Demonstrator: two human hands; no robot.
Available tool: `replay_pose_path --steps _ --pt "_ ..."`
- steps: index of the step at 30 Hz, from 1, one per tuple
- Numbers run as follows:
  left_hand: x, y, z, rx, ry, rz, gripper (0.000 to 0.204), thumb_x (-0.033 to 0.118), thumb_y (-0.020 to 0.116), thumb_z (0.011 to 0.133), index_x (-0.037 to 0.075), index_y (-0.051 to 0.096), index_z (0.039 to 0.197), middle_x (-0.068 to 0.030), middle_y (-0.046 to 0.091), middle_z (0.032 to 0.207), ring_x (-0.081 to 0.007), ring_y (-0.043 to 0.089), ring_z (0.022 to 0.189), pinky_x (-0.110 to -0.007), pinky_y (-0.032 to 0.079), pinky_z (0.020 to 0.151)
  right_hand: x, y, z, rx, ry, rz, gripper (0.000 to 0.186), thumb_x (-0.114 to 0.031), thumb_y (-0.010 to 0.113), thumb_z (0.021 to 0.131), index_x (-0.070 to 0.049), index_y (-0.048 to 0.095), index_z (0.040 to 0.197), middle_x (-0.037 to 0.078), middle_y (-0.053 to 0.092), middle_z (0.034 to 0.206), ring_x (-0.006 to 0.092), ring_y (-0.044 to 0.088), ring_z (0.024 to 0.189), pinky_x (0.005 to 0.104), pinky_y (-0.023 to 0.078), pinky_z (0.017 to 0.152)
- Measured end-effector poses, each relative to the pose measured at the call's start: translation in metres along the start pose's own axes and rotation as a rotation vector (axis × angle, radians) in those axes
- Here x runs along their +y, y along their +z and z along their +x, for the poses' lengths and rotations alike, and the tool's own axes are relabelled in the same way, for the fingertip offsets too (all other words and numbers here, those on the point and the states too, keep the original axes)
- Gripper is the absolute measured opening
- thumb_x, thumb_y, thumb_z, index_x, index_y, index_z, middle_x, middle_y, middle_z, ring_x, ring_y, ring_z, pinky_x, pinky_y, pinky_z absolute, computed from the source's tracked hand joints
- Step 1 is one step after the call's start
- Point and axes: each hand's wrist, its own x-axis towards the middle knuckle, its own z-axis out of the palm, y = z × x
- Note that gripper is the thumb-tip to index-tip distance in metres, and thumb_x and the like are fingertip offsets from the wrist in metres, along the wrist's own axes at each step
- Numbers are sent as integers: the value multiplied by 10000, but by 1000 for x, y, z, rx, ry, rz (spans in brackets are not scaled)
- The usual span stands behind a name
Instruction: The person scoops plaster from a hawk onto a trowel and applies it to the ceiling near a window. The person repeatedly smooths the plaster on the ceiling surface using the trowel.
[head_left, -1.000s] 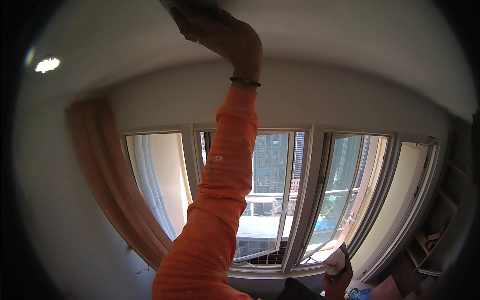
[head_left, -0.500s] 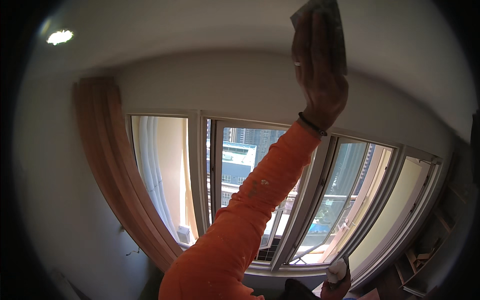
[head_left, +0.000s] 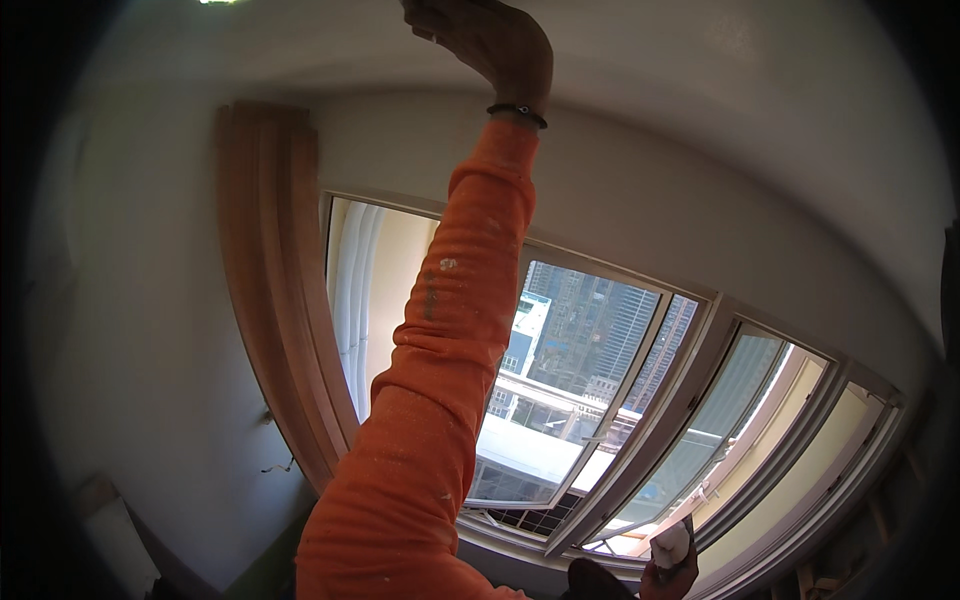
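Pale ceiling (head_left: 720,60) curves over a room with bright windows. At 5 o'clock, near the lower edge, there is a flat scraper (head_left: 688,527), which carries a lump of white paste (head_left: 668,548). The right hand (head_left: 680,578) has its grip closed on this scraper from below. Just beside it, toward 4 o'clock, one tilted window sash (head_left: 690,440) stands open. Up at 12 o'clock, the left hand (head_left: 490,40), with a dark bracelet (head_left: 517,112) and an orange sleeve (head_left: 440,330), reaches high; its fingertips are cut off, so I cannot tell its grip. A brown curtain (head_left: 270,270) hangs at 9 o'clock.
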Motion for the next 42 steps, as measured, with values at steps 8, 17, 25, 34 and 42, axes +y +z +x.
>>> replay_pose_path --steps 8,17,25,34,42 --pt "-80 -49 65 66 161 -24 579 109 327 1059 -140 158 1553 -343 320 1477 -407 414 1304 -437 388 1091 -3 23 3 -96 47 120 448 -237 600 947 6 624 1322 199 655 1324 349 595 1244 409 446 1050" --pt "-1 -16 42 78 149 -63 572 257 284 1105 -12 200 1602 -220 291 1625 -391 282 1478 -532 263 1227 9 3 5 -109 26 129 482 -242 630 934 2 601 1349 194 642 1343 340 583 1258 397 439 1061" --pt "102 20 -45 69 206 -126 589 316 281 1107 42 189 1620 -223 252 1643 -379 285 1485 -543 244 1228 22 -39 -11 62 66 204 559 -271 682 943 -36 550 1433 175 656 1305 282 629 1170 374 482 1012" --pt "271 78 -219 -167 -60 -305 835 -65 560 900 65 175 1630 -248 145 1642 -465 221 1483 -639 259 1184 53 -95 -24 121 407 1354 436 -215 420 1090 -122 494 1510 90 648 1303 238 711 942 381 639 780" --pt "269 29 -278 -480 52 -524 774 -100 479 848 -24 263 1587 -250 297 1601 -438 271 1499 -555 281 1199 18 -90 -25 471 550 1173 445 -239 450 1082 -135 494 1513 89 649 1290 200 687 788 257 576 550"
